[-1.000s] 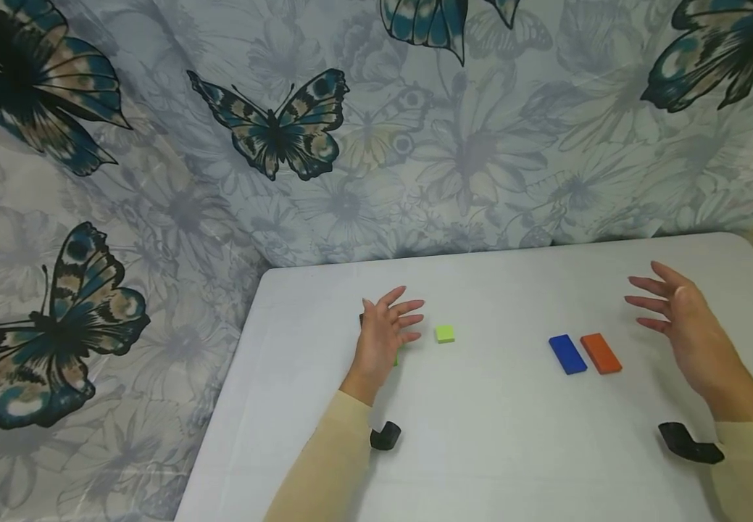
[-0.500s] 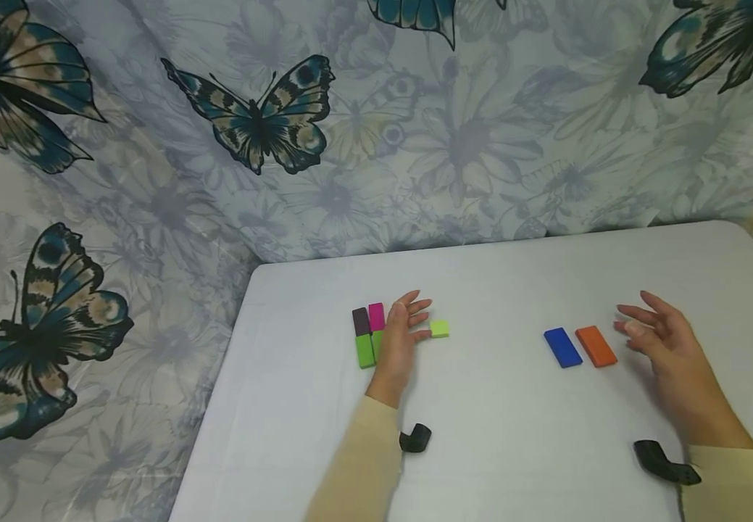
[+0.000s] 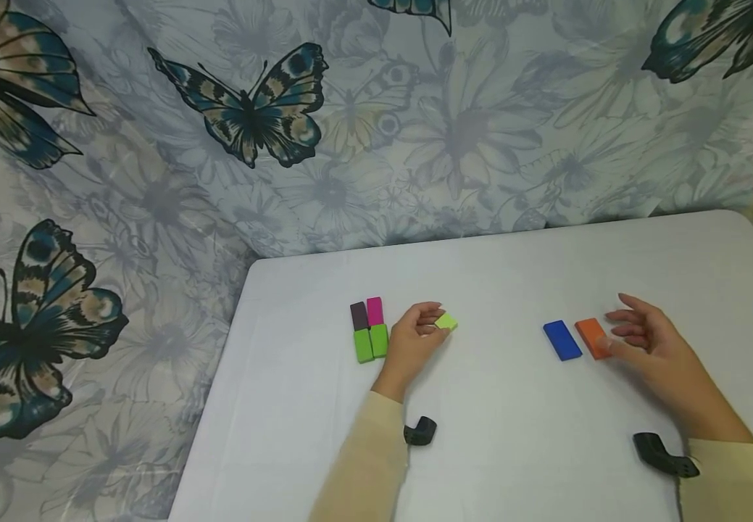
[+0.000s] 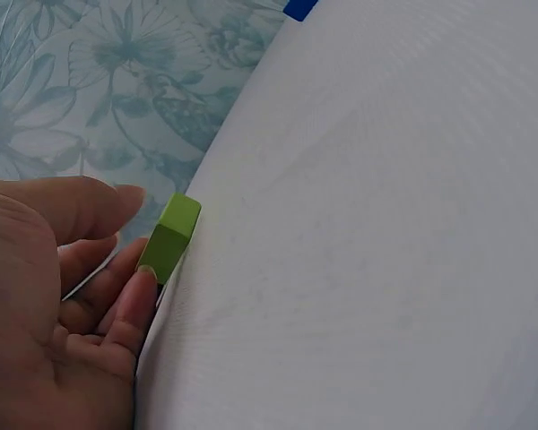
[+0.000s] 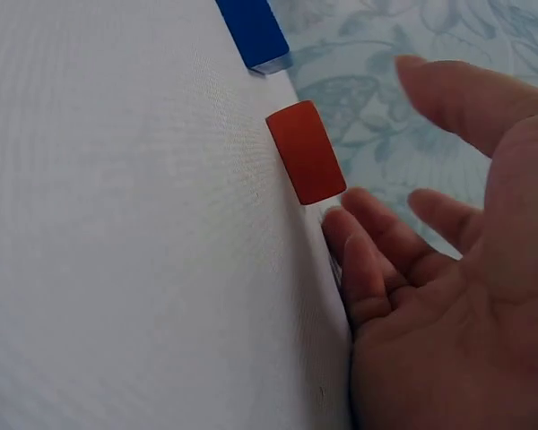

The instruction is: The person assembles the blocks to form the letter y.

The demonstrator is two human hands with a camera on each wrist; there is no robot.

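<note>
Left fingers (image 4: 130, 309) grasp the lime block (image 4: 172, 236) at their tips — right fingers (image 5: 386, 231), loose, just beside the orange block (image 5: 307, 152).

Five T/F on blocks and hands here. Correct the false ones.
1. The left hand touches the small lime-green block. True.
2. The orange block is nearer the right hand than the blue block is. True.
3. The lime-green block touches the blue block. False: bare white table separates them.
4. The dark block and magenta block adjoin two green blocks. True.
5. The right hand is on the green blocks. False: it's at the orange block.
</note>
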